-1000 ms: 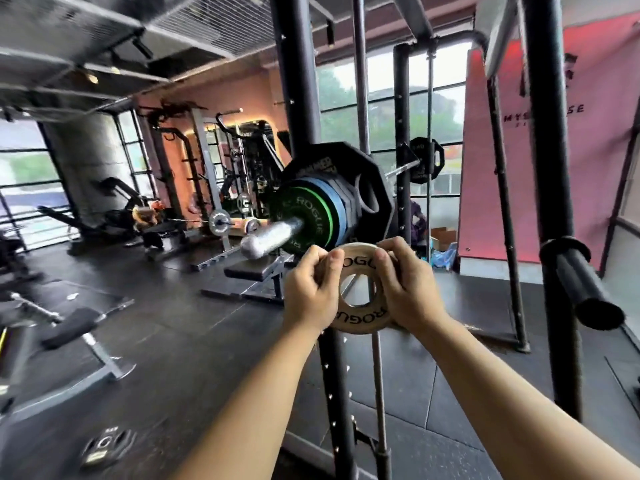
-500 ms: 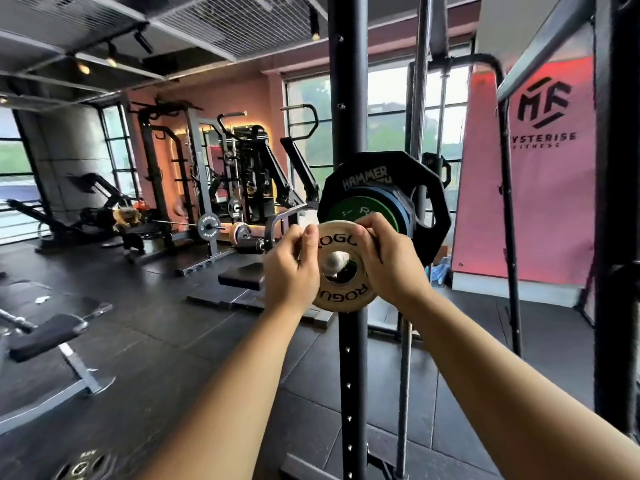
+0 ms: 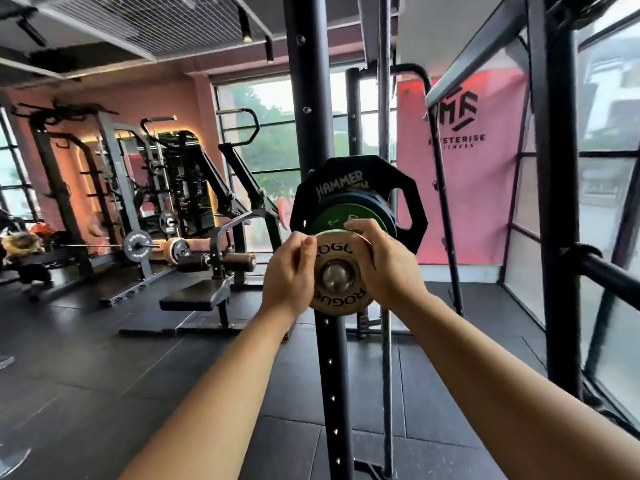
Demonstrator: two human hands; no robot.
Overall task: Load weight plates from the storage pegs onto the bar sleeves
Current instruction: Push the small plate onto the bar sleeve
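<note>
Both hands grip the small tan plate point(image 3: 338, 276), left hand point(image 3: 289, 271) and right hand point(image 3: 384, 268) curled round its rim (bar sleeve point(image 3: 335, 276) end showing through its hole), green plate point(image 3: 334, 220) behind.

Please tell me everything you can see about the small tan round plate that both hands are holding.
The small tan round weight plate looks worn, with black ROGUE lettering at top and bottom. It stands upright, facing the camera. The shiny steel bar sleeve end fills its centre hole, so it seems on the sleeve. The left hand grips its left edge, the right hand its right edge. Behind it sit a green plate and a large black HAMMER plate.
</note>
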